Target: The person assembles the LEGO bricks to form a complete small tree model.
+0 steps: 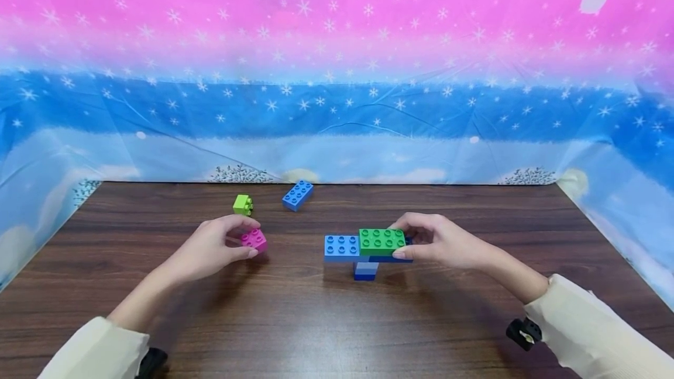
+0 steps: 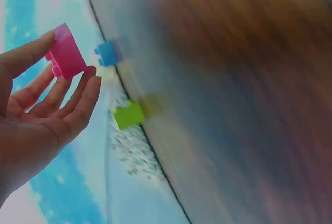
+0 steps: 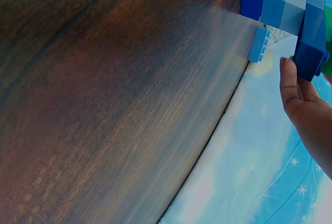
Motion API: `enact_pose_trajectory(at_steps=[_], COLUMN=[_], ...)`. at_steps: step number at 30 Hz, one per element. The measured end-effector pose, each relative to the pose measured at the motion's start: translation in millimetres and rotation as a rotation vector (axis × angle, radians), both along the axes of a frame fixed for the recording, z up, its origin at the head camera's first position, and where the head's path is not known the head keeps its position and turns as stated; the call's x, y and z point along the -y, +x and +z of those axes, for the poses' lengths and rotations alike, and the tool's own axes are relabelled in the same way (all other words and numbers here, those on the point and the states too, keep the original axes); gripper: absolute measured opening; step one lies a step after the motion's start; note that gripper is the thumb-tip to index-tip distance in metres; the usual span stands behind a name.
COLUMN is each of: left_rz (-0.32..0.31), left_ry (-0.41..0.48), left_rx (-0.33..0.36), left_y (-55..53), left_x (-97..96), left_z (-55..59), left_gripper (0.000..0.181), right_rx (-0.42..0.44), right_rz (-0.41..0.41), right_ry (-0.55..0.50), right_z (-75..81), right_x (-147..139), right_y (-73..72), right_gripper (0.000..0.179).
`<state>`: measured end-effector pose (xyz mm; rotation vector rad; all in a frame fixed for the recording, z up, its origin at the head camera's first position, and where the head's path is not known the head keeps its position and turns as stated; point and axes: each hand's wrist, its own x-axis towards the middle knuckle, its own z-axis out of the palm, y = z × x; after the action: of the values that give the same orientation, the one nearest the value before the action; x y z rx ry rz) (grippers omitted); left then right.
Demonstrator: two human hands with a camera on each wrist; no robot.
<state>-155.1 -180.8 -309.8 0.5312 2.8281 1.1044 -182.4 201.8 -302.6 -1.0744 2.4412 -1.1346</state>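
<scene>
My left hand [image 1: 213, 247] pinches a small pink toy building brick [image 1: 254, 240] between thumb and fingers, above the table; the left wrist view shows the brick [image 2: 66, 53] at the fingertips. To the right, my right hand [image 1: 439, 241] grips the right end of a T-shaped brick build. A green brick [image 1: 381, 241] lies on top, over the dark blue brick [image 3: 310, 45] of the crossbar. Beside the green one, a blue brick [image 1: 341, 246] forms the crossbar's left part. Beneath runs a narrow column [image 3: 274, 5] in several blue shades. Whether its foot touches the table I cannot tell.
A lime green brick [image 1: 243, 204] lies on its side beyond my left hand. Further back is a blue brick [image 1: 298, 195], studs up. Behind the dark wooden table [image 1: 295, 320] hangs a pink and blue snowflake cloth [image 1: 337, 98].
</scene>
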Motion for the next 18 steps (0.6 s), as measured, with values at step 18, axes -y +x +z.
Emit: enact_pose_trajectory(at_steps=[18], left_rz=[-0.161], left_ry=[0.081], left_rx=[-0.169], left_y=[0.2], left_x=[-64.0], left_z=[24.0], left_gripper=[0.035], right_rx=[-0.002], right_rz=[0.007], right_ry=[0.002], right_z=[0.0], right_x=[-0.2], right_y=[-0.3], right_gripper=[0.024])
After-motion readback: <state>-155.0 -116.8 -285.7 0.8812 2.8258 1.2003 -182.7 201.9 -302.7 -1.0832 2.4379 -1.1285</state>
